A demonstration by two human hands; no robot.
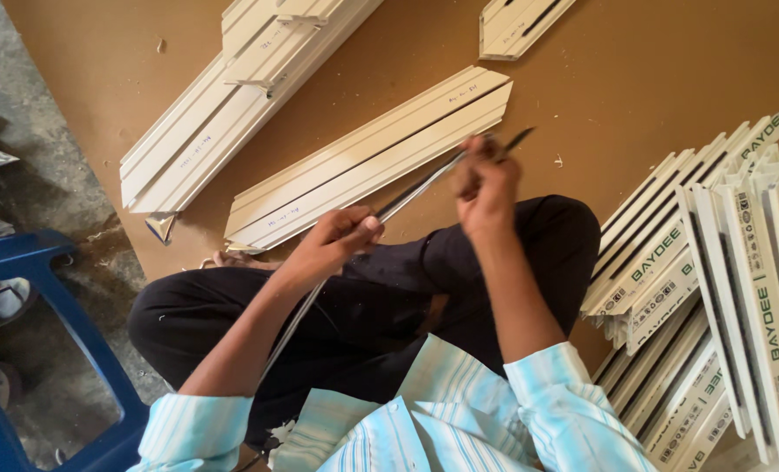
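**Working a thin strip between both hands**

You are sitting cross-legged on a brown board floor (652,96), holding a long, thin grey strip (416,188) that is running diagonally across your lap. Your left hand (333,245) is closed around the strip low down, thumb pressing on top. Your right hand (487,188) is pinching it higher up, near its dark tip, which is poking out just past your fingers. The strip's lower end is trailing down past your left forearm toward your striped shirt.

By the look of it, you are feeding or straightening the strip along its length, and the next move is calling for a steady pinch at the top while the lower hand is sliding or guiding, since so slim and flexible a piece would kink easily.

Just beyond your hands, a cream-white plastic profile (372,157) is lying flat, ribbed with long grooves and cut at an angle at both ends. A second bundle of profiles (223,105) is lying at upper left, and a stack of film-wrapped profiles (713,280) is leaning at your right. A blue plastic stool (66,306) is standing on the concrete to the left.
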